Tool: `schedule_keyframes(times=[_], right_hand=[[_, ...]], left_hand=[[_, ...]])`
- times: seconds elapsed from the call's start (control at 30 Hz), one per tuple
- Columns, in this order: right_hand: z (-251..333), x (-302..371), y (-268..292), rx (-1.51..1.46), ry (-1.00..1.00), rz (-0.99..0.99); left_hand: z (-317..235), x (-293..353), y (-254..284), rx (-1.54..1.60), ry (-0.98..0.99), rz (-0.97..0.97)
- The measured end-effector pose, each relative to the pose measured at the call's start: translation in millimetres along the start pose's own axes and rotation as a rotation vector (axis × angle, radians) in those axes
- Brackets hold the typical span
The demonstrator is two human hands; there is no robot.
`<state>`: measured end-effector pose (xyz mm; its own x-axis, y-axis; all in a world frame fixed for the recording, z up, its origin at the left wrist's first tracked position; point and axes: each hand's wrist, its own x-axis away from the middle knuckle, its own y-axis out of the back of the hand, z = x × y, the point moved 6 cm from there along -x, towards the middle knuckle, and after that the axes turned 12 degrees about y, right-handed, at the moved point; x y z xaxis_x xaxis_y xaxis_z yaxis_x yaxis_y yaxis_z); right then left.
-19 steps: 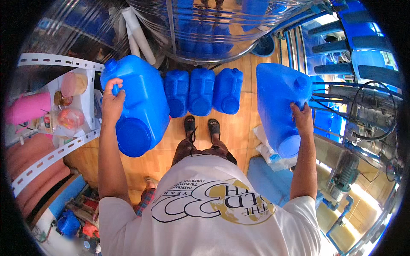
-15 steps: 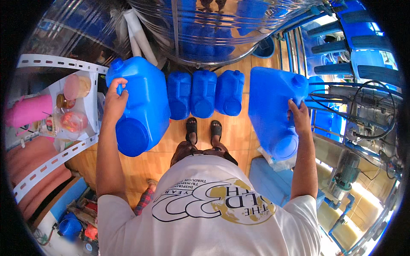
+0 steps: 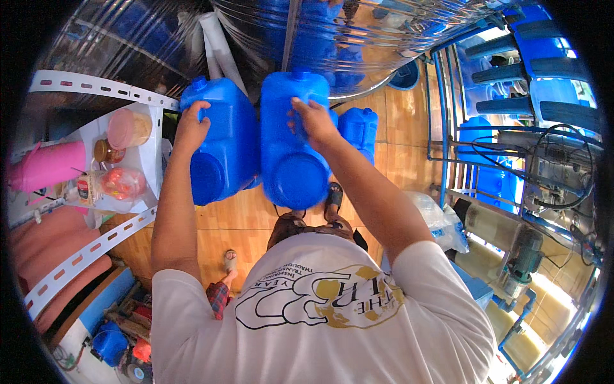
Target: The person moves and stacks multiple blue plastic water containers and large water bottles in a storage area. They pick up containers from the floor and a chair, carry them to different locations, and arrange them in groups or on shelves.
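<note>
Holding on left: left hand (image 3: pixel 190 131) closed on the left jug (image 3: pixel 230 137), jug at 4 o'clock.
Right hand (image 3: pixel 314 125): fingers bent in a grip on the right jug (image 3: pixel 281 141), mostly at 7 o'clock.
Long way: both jugs, 12 to 6.
Edges: white shelf (image 3: pixel 105 88) at 9, shiny tank (image 3: pixel 371 32) at 12.
Room: floor (image 3: pixel 404 137) at 3, past a small jug (image 3: pixel 359 128).
</note>
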<state>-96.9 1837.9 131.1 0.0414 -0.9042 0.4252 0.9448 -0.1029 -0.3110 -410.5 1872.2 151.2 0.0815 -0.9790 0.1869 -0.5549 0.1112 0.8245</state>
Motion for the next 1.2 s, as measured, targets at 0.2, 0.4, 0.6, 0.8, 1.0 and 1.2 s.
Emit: schedule_keyframes(times=[0.2,0.4,0.6,0.8,1.0,1.2], right_hand=[[-13.0,-67.4,-48.6,0.567,0.287,0.035],[-13.2,-66.7,-31.0,0.585,0.33,0.069],[16.6,-23.9,33.7,0.61,0.369,0.073],[0.1,67.8,122.4,0.748,0.38,0.071],[-98.2,272.5,291.5,0.828,0.152,-0.347],[-343.6,698.9,369.4,0.602,-0.416,-1.134]], left_hand=[[3.6,13.2,6.6,-0.093,0.029,-0.076],[-13.3,38.7,18.9,-0.116,0.057,-0.192],[-80.1,69.5,27.2,-0.063,-0.076,-0.282],[-189.3,169.1,-42.0,-0.273,-0.669,-0.008],[-257.7,260.6,-101.7,-0.13,-1.038,0.167],[-339.6,400.1,-245.3,-0.187,-1.341,0.663]])
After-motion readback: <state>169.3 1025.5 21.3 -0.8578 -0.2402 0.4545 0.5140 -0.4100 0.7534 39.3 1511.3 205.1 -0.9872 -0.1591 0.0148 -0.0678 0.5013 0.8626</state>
